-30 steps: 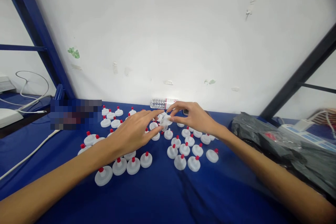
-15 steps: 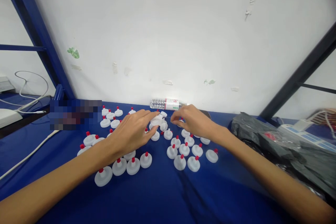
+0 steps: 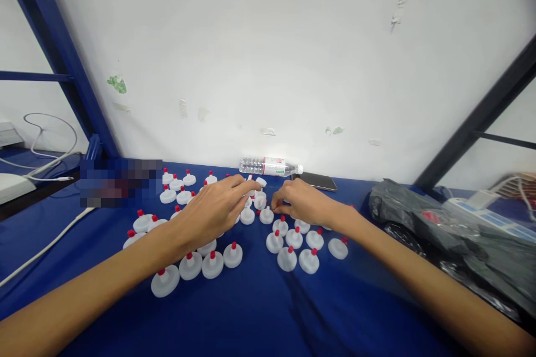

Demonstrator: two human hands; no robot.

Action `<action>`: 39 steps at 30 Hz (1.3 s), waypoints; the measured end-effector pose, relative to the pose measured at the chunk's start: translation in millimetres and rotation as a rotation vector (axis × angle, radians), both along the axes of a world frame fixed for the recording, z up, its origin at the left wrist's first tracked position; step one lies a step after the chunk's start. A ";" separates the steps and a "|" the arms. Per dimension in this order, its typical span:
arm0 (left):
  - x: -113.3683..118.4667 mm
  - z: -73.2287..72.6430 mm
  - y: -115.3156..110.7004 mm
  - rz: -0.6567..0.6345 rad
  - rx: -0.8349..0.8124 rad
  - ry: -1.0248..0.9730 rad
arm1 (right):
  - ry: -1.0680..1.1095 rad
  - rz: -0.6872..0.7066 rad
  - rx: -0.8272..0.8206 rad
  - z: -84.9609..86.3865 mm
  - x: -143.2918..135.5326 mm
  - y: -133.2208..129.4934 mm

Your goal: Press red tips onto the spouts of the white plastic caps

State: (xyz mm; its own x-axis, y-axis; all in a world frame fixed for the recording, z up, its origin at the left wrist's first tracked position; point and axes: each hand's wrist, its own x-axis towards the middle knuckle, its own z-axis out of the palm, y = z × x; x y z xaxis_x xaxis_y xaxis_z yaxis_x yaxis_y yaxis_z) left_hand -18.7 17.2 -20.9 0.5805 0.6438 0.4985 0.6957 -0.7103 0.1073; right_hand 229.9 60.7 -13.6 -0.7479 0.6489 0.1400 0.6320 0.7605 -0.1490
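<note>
Nearest on the blue tabletop (image 3: 251,312), at the left, stand squat white plastic caps (image 3: 164,281) with wide, round, slightly translucent bases, each rising to a narrow neck topped by a small bright-red tip. Four make a loose front row. A second group (image 3: 309,261) of the same form stands at the right; its outermost cap (image 3: 338,249) leans, its red tip pointing sideways.

Farther in, between the groups, a white cap with a bare neck (image 3: 266,216) shows no red tip, and a small red piece (image 3: 258,212) lies just beside it. The left hand (image 3: 224,201) reaches over the left group, its fingers closed on a pale white plastic piece (image 3: 251,189), partly hidden by them, above a cluster of white parts (image 3: 260,201). The right hand (image 3: 299,201) hangs low near the bare-necked cap, fingers curled together; whether they grip anything cannot be told.

Behind the hands, a clear ribbed plastic bottle (image 3: 272,166) with a red-and-white label lies on its side near a dark flat phone-like object (image 3: 320,181), before the white wall (image 3: 268,56).
</note>
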 end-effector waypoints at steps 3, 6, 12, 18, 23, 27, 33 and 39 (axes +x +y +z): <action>0.2 -0.5 1.4 -0.017 -0.029 -0.021 | 0.058 -0.025 -0.006 0.4 1.7 0.8; 1.0 0.4 1.6 -0.051 -0.048 -0.050 | 0.159 -0.033 -0.053 2.8 2.9 1.5; 4.0 3.2 -4.9 0.004 -0.137 -0.129 | 0.494 -0.066 -0.155 15.8 0.3 -1.3; 5.9 4.8 -10.6 -0.021 -0.235 -0.225 | 0.819 -0.056 -0.353 24.8 -9.5 -12.4; 9.9 6.9 -15.2 -0.080 -0.273 -0.293 | 0.951 -0.060 -0.503 24.9 -17.4 -22.5; 11.4 7.1 -17.1 -0.100 -0.267 -0.323 | 0.946 -0.032 -0.567 20.7 -22.9 -26.3; 10.7 5.5 -16.2 -0.106 -0.253 -0.312 | 0.968 -0.013 -0.537 19.8 -28.9 -31.8; 10.2 2.9 -15.5 -0.137 -0.241 -0.268 | 0.916 0.022 -0.505 17.2 -31.8 -36.2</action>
